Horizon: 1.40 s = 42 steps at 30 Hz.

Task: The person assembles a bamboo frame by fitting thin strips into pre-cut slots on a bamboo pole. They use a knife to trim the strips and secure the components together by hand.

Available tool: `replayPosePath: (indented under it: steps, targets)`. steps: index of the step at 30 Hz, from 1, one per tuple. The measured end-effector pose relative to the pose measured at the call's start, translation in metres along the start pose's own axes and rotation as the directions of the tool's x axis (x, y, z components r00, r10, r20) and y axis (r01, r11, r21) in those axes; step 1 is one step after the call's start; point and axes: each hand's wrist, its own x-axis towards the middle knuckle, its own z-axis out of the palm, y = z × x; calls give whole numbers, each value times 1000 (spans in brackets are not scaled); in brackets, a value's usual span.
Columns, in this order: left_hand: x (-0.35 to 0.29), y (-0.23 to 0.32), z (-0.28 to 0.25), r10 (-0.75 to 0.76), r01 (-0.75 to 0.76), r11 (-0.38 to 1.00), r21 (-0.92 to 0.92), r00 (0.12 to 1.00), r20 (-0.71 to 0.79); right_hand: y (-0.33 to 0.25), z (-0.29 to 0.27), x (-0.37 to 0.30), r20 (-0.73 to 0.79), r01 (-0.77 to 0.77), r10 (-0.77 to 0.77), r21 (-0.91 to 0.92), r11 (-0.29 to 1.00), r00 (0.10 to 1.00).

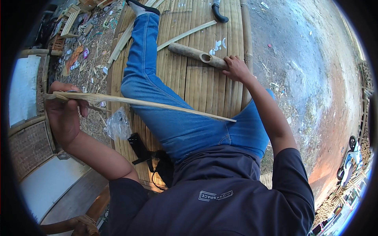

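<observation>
Bamboo strip (157,105) in left hand (65,112) — slatted bamboo platform (204,86) beneath, outdoors.

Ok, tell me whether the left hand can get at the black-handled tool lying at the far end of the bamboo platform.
Probably not as things stand: the left hand is closed around a long split bamboo strip, and the black-handled tool lies far off, beyond the outstretched blue-jeaned leg.

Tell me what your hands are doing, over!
Left hand shut on bamboo strip. Right hand gripping bamboo tube on slatted platform. Outstretched leg under the strip.
</observation>
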Motion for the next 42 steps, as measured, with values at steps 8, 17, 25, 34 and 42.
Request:
replayPosePath:
  steps: [8,17,25,34,42]
  targets:
    - [25,-34,21,-165,153,982,-109,980,-111,-116,-112,-39,34,174,-352,821,543,936]
    - [47,-65,31,-223,208,935,-289,975,-21,-132,-176,-76,138,96,-407,858,504,903]
    - [23,-91,84,-359,367,897,-248,930,80,-88,-167,-112,317,-104,-340,848,520,885]
    - [20,-104,141,-451,498,833,-239,863,225,-32,-148,-147,422,-248,-241,815,524,874]
    - [17,-127,156,-469,521,806,-281,852,234,-23,-132,-149,448,-288,-206,800,526,870]
